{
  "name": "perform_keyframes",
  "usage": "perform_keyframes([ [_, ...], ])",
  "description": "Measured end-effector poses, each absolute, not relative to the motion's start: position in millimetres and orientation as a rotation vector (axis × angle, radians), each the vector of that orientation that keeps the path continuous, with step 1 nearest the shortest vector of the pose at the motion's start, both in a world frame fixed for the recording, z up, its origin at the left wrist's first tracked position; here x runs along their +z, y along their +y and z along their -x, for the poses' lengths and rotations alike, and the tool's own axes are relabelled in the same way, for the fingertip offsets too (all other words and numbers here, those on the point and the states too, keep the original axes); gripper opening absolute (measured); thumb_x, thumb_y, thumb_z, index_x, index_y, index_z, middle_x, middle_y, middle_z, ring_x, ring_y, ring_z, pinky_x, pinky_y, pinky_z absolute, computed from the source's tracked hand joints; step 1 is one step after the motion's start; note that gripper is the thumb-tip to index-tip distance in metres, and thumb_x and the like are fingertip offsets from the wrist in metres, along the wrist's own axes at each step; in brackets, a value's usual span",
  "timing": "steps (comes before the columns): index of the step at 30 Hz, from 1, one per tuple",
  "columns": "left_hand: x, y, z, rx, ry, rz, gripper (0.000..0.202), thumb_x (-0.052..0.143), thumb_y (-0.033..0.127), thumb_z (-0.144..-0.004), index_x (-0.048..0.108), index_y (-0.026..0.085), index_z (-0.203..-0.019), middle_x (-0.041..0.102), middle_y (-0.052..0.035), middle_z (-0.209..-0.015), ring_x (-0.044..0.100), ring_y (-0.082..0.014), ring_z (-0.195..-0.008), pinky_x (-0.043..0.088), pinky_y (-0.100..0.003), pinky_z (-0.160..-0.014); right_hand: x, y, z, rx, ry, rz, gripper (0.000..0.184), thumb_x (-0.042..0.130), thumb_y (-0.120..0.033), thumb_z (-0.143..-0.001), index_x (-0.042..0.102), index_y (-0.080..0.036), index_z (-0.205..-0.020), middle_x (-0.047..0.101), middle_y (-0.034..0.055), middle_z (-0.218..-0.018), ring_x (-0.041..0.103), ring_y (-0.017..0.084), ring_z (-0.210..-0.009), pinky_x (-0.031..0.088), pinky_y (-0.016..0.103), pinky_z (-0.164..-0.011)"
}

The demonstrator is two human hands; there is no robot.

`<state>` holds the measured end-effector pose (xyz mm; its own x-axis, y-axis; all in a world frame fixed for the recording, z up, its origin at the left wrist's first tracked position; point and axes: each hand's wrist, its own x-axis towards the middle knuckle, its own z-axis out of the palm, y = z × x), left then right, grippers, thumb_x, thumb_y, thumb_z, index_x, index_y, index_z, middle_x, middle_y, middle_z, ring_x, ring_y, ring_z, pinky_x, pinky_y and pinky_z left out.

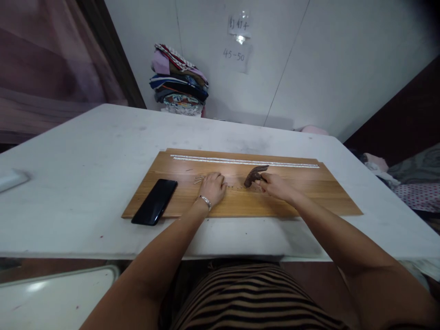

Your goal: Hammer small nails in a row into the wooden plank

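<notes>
My right hand [271,184] is closed around the handle of a dark brown claw hammer [253,177]. The hammer's head is low over the wooden board [282,204], its claw pointing up and right. A row of small nails [237,187] stands in the board beside and below the head. To the left, my left hand [213,187] lies on the board with its fingers bent forward, near the left end of that row. Several loose nails [198,179] lie just beyond its left side. Nothing shows in its fingers, though the fingertips are partly hidden.
A black phone [154,201] overlaps the board's left edge. Two white measuring strips [240,161] run along the board's far side. The board lies on a white table [85,183]. Folded clothes [180,82] are stacked by the wall, and a white stool [58,293] stands lower left.
</notes>
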<state>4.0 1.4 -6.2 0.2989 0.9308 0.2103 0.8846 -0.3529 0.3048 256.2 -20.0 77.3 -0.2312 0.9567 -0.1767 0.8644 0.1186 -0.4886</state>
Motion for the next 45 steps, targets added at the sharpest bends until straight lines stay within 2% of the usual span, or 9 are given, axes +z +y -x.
perform_keyframes([
  [8, -5.8, 1.6, -3.4, 0.538, 1.703, -2.428, 0.018, 0.054, 0.026, -0.092, 0.067, 0.020, -0.103, 0.066, -0.0124, -0.124, 0.057, -0.0276, -0.120, 0.043, -0.042, -0.106, 73.0, -21.4, -256.4, 0.764, -2.223, 1.836, 0.028, 0.050, -0.039, -0.095, 0.067, -0.017, -0.090, 0.069, 0.0059, -0.076, 0.062, 0.019, -0.072, 0.044, 0.028, -0.069],
  [20, -3.9, 1.3, -4.1, 0.521, 1.714, -2.415, 0.020, 0.053, 0.026, -0.092, 0.068, 0.020, -0.104, 0.066, -0.0124, -0.125, 0.057, -0.0275, -0.121, 0.043, -0.043, -0.107, 77.0, -20.8, -255.7, 0.773, -2.219, 1.799, 0.023, 0.052, -0.034, -0.093, 0.068, -0.018, -0.089, 0.068, 0.0053, -0.074, 0.059, 0.018, -0.069, 0.042, 0.028, -0.068],
  [40, -2.5, 0.9, -4.6, 0.528, 1.711, -2.421, 0.018, 0.054, 0.026, -0.092, 0.068, 0.020, -0.102, 0.067, -0.0118, -0.123, 0.058, -0.0278, -0.119, 0.043, -0.043, -0.105, 72.9, -21.2, -257.7, 0.779, -2.206, 1.836, 0.028, 0.051, -0.038, -0.095, 0.068, -0.016, -0.093, 0.068, 0.0060, -0.077, 0.060, 0.019, -0.071, 0.043, 0.028, -0.069],
  [45, -5.5, 1.8, -4.3, 0.521, 1.716, -2.418, 0.020, 0.054, 0.027, -0.093, 0.068, 0.019, -0.103, 0.066, -0.0122, -0.125, 0.057, -0.0278, -0.120, 0.043, -0.043, -0.105, 84.0, -23.7, -252.6, 0.752, -2.211, 1.859, 0.025, 0.051, -0.034, -0.095, 0.068, -0.016, -0.088, 0.067, 0.0058, -0.075, 0.059, 0.018, -0.069, 0.042, 0.027, -0.068],
])
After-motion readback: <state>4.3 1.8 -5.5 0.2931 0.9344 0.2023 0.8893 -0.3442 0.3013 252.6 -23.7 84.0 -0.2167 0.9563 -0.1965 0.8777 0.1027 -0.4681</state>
